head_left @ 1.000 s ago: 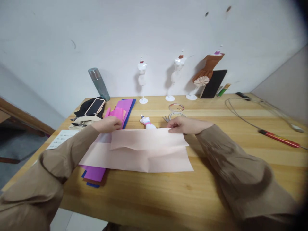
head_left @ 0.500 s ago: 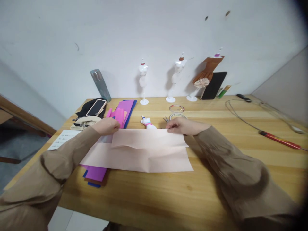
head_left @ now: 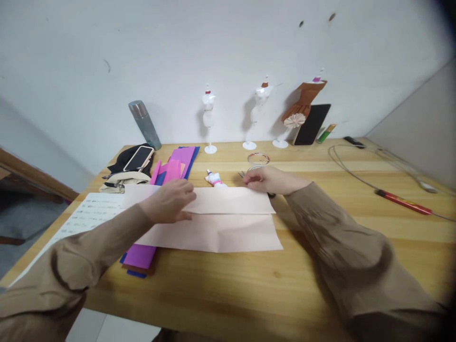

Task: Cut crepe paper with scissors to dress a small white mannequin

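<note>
Two pale pink paper strips lie one above the other before me: an upper strip point(head_left: 224, 200) and a lower strip point(head_left: 221, 232) with a crease near its middle. My left hand point(head_left: 169, 202) rests on the upper strip, thumb apart from the fingers. At that strip's upper right edge, my right hand point(head_left: 263, 179) pinches the paper with bent fingers. Just beyond the upper edge lies a small white mannequin torso point(head_left: 214, 179) with a pink band. Scissors, mostly hidden, show their tips point(head_left: 241, 174) beside my right fingers.
Pink and blue papers point(head_left: 183, 156) lie at left, near a phone point(head_left: 139, 158), cloth pouch point(head_left: 130, 179) and written sheet point(head_left: 87, 211). A bottle point(head_left: 145, 124) and mannequins, one in a brown paper dress point(head_left: 307, 97), stand by the wall. A red-handled corded tool point(head_left: 402, 202) lies right.
My left hand has let go of the upper edge and moved down onto the paper. The upper strip now lies flatter, and its left part reaches further left. My right hand has barely moved.
</note>
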{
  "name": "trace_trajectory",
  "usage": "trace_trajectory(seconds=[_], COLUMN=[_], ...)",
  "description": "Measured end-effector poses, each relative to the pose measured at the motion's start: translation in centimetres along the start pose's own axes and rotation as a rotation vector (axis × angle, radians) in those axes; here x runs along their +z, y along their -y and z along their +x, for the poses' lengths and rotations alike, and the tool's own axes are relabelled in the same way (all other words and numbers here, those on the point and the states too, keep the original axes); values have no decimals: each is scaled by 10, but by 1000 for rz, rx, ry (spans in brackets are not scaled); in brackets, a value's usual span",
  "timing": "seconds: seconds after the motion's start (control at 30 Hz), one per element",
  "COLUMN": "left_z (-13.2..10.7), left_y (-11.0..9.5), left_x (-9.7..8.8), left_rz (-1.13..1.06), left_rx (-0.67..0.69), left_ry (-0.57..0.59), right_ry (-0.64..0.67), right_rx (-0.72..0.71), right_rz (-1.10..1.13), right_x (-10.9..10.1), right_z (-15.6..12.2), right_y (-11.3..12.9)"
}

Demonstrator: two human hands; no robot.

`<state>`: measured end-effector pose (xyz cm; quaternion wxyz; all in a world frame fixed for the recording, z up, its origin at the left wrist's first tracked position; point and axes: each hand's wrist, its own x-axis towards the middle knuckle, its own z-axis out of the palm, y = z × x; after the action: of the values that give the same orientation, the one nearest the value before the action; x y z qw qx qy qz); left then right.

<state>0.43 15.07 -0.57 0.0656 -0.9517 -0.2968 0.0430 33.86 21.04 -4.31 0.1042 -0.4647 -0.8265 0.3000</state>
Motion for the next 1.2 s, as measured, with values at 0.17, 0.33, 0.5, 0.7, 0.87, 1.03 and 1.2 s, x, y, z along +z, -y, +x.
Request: trace_trajectory(seconds=[0.17,0.33,0.5,0.7,0.87,1.03,1.2], left_z=[4,-7,-13,-14,-14,-13,-17], left_y=[-20,-21,-25,-21,-14,-14,-17], left_x=[21,36,37,41,40,44,44], left_rz=[372,368,290,302,345,417,317], left_rx=[185,221,161,-135,-226,-172,-173], left_ry=[-89,-134,-105,-120,-41,-103,44], right_ry=[-7,5,-60,148,225,142,205], right_rx=[13,16,-76,-211,-187,-241,-255], right_rz=[88,70,-18,23,-224,-306,-232], right_x=[-15,-15,-12,-1,21,26,23], right_z=[-8,-10,-11,-23,-22,-18,-20], right_y=[-9,-10,14,53,71,67,64])
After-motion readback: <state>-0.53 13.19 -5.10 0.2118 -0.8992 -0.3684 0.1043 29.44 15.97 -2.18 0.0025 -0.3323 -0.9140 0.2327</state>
